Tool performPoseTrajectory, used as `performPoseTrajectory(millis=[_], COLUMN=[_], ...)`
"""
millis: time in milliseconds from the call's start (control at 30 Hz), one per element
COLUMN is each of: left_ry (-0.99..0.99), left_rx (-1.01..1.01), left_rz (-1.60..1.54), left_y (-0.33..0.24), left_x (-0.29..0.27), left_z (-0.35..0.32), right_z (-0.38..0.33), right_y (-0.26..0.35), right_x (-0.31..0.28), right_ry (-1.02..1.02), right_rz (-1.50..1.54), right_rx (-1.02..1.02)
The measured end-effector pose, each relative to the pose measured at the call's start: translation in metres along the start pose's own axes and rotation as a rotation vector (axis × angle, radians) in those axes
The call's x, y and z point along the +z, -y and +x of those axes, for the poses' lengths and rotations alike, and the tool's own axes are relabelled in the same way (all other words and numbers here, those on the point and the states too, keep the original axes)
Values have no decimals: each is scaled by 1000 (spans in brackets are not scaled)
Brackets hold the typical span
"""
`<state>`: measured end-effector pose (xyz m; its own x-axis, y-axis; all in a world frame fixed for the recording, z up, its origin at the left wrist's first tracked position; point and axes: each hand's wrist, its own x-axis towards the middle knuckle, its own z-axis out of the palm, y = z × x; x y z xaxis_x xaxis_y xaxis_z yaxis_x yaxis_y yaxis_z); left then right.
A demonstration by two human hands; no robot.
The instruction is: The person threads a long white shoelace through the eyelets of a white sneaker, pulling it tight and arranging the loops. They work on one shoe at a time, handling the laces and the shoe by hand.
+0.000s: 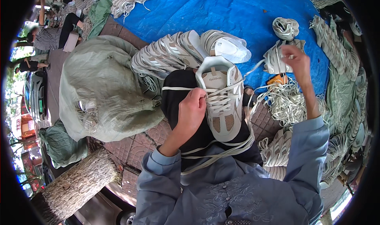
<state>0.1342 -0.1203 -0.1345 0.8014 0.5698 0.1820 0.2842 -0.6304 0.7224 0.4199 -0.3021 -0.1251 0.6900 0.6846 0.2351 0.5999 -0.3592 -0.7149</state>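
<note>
One beige-and-white sneaker (222,102) rests on the person's lap. The left hand (192,113) pinches its white lace (221,93) at the eyelets; the right hand (297,62), far right, fingers closed, pulls the lace end taut. One grey sack (103,86) lies left.

The single head camera is looking steeply down from above, sitting close over the lap; the left hand's fingers (196,100) are lying near centre, with the view's edges bending outward.

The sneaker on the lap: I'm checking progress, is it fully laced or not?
Not fully laced. The sneaker has crossed laces, but the right hand pulls a loose lace end out sideways, left hand at the eyelets.
</note>
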Motion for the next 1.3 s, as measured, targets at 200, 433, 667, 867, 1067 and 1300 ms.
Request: performPoseTrajectory(millis=[200,433,667,867,1067,1300], left_ry=[119,550,926,935,757,771], left_rx=[342,130,-424,-557,228,2], left_rz=[378,568,-181,-575,-215,-168], left_y=[-11,-10,-3,2,-1,11], left_x=[-2,-8,-22,-35,-46,-44], left_z=[1,33,54,51,44,52], right_z=[-15,-16,-16,-23,-22,-7], right_y=[89,95,90,93,107,114], right_x=[92,113,114,116,123,112], right_ry=[374,471,558,473,605,874], right_rz=[137,-49,3,-67,110,442], right_rx=[-398,-420,-335,-502,-232,112])
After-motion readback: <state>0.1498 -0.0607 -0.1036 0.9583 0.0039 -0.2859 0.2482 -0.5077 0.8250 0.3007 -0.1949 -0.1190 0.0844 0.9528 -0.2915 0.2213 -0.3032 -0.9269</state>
